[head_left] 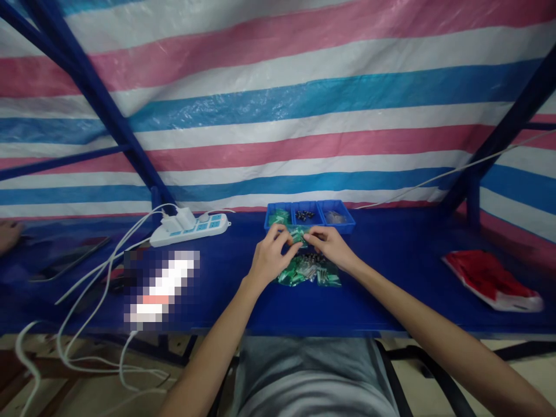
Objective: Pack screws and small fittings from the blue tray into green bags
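Between my two hands is a small clear-green plastic bag (298, 235) with small pieces inside. My left hand (273, 252) grips its left side with bent fingers, and my right hand (330, 246) pinches its right side. Just below them on the blue table lies a pile of small green-tinted bags (299, 272), with dark and metallic small parts among them. Behind my hands stands a blue three-section tray (315, 227). Its left section holds green bags (280, 216), the middle one dark small parts (304, 215), the right one clear pieces (335, 217) too small to name.
A white power strip (191, 229) with plugs and loose white cables (104, 272) lies left. Beside it is a pixelated bright patch. A red and white packet (490, 278) rests at right on the blue table (391, 289). Another person's hand (9, 236) shows at far left.
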Demonstrator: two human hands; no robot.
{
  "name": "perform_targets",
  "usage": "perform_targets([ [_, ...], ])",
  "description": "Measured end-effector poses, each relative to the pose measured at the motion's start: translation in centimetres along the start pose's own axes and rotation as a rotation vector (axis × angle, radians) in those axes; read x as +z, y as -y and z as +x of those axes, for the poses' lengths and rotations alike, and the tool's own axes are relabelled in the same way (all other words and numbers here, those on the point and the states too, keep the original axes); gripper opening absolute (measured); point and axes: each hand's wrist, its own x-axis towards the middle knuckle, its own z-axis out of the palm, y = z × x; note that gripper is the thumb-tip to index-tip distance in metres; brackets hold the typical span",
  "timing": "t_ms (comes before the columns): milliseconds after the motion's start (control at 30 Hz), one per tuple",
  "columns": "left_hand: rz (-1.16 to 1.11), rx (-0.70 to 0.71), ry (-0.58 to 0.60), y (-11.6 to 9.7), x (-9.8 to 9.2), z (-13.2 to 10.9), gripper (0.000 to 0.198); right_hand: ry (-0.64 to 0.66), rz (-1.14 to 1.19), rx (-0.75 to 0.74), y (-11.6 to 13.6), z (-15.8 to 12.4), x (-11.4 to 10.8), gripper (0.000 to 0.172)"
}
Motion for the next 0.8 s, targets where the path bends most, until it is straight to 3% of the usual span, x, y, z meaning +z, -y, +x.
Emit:
perform_targets([
  [233,0.06,0.008,0.149,-0.06,0.12,0.0,0.035,0.055,0.151,0.039,0.88,-0.37,0.1,0.038],
  [567,0.098,0.035,0.179,-0.57,0.06,-0.06,0.02,0.037,0.186,0.03,0.76,-0.39,0.13,0.03],
  [800,0.064,-0.016,0.125,-0.41,0.29,0.08,0.017,0.029,0.043,-0.048,0.53,-0.28,0.16,0.025],
])
